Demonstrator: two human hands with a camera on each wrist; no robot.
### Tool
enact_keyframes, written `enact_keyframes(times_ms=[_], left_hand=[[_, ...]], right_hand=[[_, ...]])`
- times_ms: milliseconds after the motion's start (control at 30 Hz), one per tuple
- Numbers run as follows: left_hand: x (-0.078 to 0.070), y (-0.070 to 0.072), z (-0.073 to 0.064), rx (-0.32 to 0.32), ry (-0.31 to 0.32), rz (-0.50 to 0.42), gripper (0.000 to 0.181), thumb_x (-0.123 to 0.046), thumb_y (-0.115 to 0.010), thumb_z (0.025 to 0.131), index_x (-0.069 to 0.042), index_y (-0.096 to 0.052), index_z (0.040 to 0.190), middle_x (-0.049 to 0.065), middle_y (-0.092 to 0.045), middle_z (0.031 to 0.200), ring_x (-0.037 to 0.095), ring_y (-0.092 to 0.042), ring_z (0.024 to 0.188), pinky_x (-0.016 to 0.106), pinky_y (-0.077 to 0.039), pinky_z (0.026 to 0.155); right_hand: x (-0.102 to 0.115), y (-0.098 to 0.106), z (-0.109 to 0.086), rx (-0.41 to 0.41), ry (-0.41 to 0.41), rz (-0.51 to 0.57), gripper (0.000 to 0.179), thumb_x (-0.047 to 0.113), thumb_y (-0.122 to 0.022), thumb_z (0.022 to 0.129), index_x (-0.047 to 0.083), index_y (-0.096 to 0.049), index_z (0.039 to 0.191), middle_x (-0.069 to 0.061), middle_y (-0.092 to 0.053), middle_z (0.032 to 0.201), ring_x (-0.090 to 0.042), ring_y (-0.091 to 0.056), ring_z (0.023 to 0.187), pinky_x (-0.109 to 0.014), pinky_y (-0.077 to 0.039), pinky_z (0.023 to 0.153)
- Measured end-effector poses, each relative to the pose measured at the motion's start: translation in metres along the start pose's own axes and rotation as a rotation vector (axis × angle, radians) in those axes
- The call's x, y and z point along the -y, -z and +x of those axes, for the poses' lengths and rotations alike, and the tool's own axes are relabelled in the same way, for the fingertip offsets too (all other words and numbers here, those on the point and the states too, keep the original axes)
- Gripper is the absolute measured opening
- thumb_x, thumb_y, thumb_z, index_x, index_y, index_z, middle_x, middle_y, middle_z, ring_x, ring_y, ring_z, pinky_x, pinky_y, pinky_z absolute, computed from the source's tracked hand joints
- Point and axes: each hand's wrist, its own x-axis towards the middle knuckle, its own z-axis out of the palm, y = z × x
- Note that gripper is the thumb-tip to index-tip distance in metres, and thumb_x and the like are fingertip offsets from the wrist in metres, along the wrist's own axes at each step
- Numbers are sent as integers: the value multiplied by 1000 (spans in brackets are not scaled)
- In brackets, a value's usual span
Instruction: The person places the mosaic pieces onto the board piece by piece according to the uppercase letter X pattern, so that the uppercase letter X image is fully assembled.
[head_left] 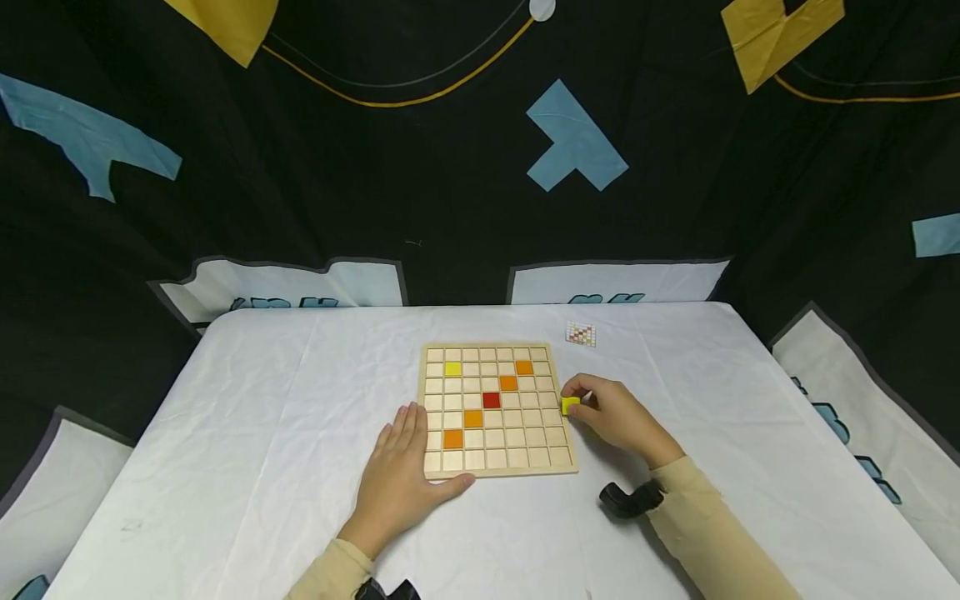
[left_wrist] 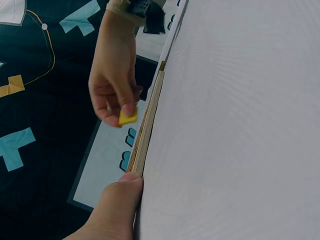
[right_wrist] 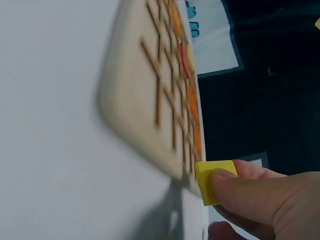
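A yellow block (head_left: 567, 407) was clamped in the fingers of the right hand (head_left: 618, 419), just beside the right edge of the gridded board (head_left: 514, 437). The left hand (head_left: 399, 479), fingers straight, thumb apart, touched the board's near left corner. A patterned card (head_left: 581, 334) lay near the desk's far edge.

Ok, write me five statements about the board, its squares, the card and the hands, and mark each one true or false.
1. The right hand pinches a yellow block. True.
2. The board carries four orange squares. True.
3. The left hand is gripping a block. False: it rests against the board's edge, fingers straight, with no block in it.
4. Two red squares show on the board. False: there is only one red square.
5. The small card lies on the table, apart from the board. True.
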Motion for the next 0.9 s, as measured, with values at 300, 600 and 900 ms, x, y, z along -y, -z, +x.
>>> enact_keyframes(times_ms=[300, 600, 900], left_hand=[[0, 1, 0, 5, 1, -2, 126, -81, -63, 73, 6, -20, 155, 20, -19, 164, 33, -15, 154, 51, -15, 126], [1, 2, 0, 2, -5, 6, 126, -81, -63, 74, 6, -21, 154, 21, -20, 163, 34, -17, 154, 51, -16, 126], [2, 1, 0, 0, -10, 12, 126, -82, -61, 74, 6, -21, 155, 20, -20, 164, 33, -18, 154, 50, -17, 126]], right_hand=[[30, -21, 33, -49, -28, 148, 14, 15, -73, 91, 17, -67, 103, -2, -70, 100, -15, -54, 69, -24, -48, 56], [56, -56, 64, -71, 20, 172, 11, 19, -75, 90, 20, -69, 100, 3, -70, 96, -13, -59, 80, -29, -51, 75], [68, -73, 82, -68, 28, 117, 12, 23, -75, 89, 21, -70, 100, 4, -69, 93, -13, -60, 84, -31, -52, 82]])
